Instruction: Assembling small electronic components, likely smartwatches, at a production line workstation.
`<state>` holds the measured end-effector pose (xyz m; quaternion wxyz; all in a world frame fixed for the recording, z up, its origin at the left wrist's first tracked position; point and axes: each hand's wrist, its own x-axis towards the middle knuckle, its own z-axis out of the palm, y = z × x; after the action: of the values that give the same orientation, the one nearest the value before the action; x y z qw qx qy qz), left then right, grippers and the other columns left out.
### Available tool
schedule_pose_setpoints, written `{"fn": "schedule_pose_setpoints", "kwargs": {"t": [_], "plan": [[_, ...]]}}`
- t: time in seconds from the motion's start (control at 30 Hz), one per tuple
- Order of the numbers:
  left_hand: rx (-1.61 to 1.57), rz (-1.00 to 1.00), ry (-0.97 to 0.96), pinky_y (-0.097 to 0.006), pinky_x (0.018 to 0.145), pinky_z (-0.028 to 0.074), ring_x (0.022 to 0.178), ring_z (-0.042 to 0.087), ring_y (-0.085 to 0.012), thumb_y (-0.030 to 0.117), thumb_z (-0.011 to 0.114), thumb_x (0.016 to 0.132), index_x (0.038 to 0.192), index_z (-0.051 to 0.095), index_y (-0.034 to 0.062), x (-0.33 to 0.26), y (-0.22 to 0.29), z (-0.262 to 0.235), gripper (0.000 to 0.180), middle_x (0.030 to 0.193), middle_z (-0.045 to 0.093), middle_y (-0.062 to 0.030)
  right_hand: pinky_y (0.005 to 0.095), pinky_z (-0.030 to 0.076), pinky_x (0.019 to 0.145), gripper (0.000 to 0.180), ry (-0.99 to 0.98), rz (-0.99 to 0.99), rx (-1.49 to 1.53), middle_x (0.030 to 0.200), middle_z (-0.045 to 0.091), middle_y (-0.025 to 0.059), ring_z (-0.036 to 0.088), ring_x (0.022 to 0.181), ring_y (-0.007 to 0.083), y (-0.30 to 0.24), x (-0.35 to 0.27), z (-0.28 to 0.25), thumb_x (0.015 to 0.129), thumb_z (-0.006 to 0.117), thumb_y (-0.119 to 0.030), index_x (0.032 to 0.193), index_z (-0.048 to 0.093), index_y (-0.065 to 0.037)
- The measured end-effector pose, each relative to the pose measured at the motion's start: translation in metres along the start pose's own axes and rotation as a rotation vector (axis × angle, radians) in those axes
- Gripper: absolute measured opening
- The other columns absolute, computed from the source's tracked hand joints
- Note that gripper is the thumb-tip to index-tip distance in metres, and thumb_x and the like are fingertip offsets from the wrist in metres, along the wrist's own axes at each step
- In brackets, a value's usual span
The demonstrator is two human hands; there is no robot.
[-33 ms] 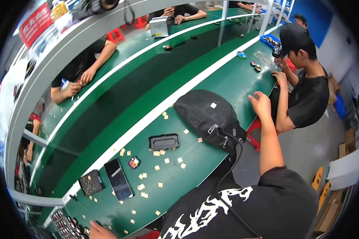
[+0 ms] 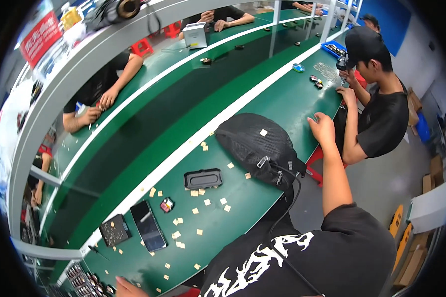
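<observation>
My left hand [image 2: 127,288] shows only in part at the lower edge, fingers stretched out, the rest cut off. It is beside a stack of small dark, shiny round-ended parts [image 2: 84,283]. Over the table's right edge, my right hand [image 2: 324,129] is raised with thumb and fingers apart, nothing visible in it. A black mesh bag [image 2: 255,143] lies to its left, a small pale square on top. On the green table [image 2: 248,213] are a black plastic tray [image 2: 203,178], a small red-and-black part [image 2: 167,204], a phone [image 2: 148,226], a black box of tiny bits [image 2: 115,230] and several pale squares [image 2: 176,235].
A co-worker in a black cap [image 2: 369,49] sits at the right, holding a tool over the table. Near that person are a blue bin of parts [image 2: 335,49] and a round blue lid [image 2: 298,68]. A dark conveyor belt [image 2: 148,119] runs beyond the white rail; other people work across it.
The view has shifted very slightly. My left hand has drawn a little lower and to the right; my right hand stays nearly in place. The objects on the table lie as before.
</observation>
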<state>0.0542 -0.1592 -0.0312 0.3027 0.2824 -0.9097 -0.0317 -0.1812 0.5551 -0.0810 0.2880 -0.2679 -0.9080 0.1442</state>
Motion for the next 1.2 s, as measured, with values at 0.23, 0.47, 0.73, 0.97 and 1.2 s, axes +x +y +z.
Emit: {"fn": "schedule_pose_setpoints", "kwargs": {"t": [0.23,0.47,0.73,0.97,1.2], "plan": [[-0.067,0.106,-0.197,-0.052,0.064,0.045,0.069,0.055,-0.0485,0.028,0.049,0.107,0.086,0.066,-0.0056,-0.052,0.039,0.005,0.044,0.079,0.063,-0.0292,0.0503,0.055,0.072,0.023,0.037,0.0,-0.155,0.105,0.062,0.0174,0.068,0.08,0.0393,-0.021,-0.007,0.03,0.09,0.068,-0.026,0.099,0.065,-0.005],[-0.062,0.07,-0.105,-0.055,0.069,0.046,0.073,0.056,-0.0502,0.023,0.054,0.104,0.087,0.067,-0.0053,-0.074,0.051,0.012,0.036,0.081,0.064,-0.0291,0.0465,0.051,0.057,0.028,0.176,-0.346,0.076,0.07,0.056,0.0104,0.064,0.065,0.0346,-0.034,-0.016,0.022,0.09,0.071,-0.024,0.072,0.062,-0.005],[0.069,0.009,-0.061,-0.052,0.065,0.048,0.068,0.06,-0.0449,0.026,0.062,0.094,0.079,0.068,-0.0012,-0.079,0.022,0.038,0.032,0.074,0.064,-0.0246,0.0384,0.049,0.053,0.022,0.279,-0.39,0.158,0.07,0.056,0.007,0.061,0.056,0.0268,-0.028,-0.017,0.016,0.085,0.079,-0.02,0.074,0.065,-0.007],[-0.032,0.058,-0.121,-0.057,0.068,0.044,0.069,0.051,-0.0499,0.02,0.055,0.102,0.073,0.059,-0.0029,-0.077,0.022,0.032,0.037,0.073,0.058,-0.0277,0.0422,0.059,0.072,0.062,0.021,-0.17,0.015,0.124,0.059,0.0133,0.072,0.087,0.0304,-0.038,-0.012,0.01,0.083,0.079,-0.04,0.135,0.058,-0.015],[-0.007,0.133,-0.011,-0.055,0.063,0.04,0.068,0.051,-0.0464,0.022,0.056,0.101,0.07,0.057,-0.0005,-0.075,0.03,0.031,0.038,0.07,0.054,-0.0264,0.0425,0.057,0.081,0.042,-0.189,-0.392,0.134,0.121,0.063,0.0117,0.07,0.091,0.0338,-0.039,0.01,0.032,0.084,0.076,-0.029,0.121,0.067,-0.011]]}}
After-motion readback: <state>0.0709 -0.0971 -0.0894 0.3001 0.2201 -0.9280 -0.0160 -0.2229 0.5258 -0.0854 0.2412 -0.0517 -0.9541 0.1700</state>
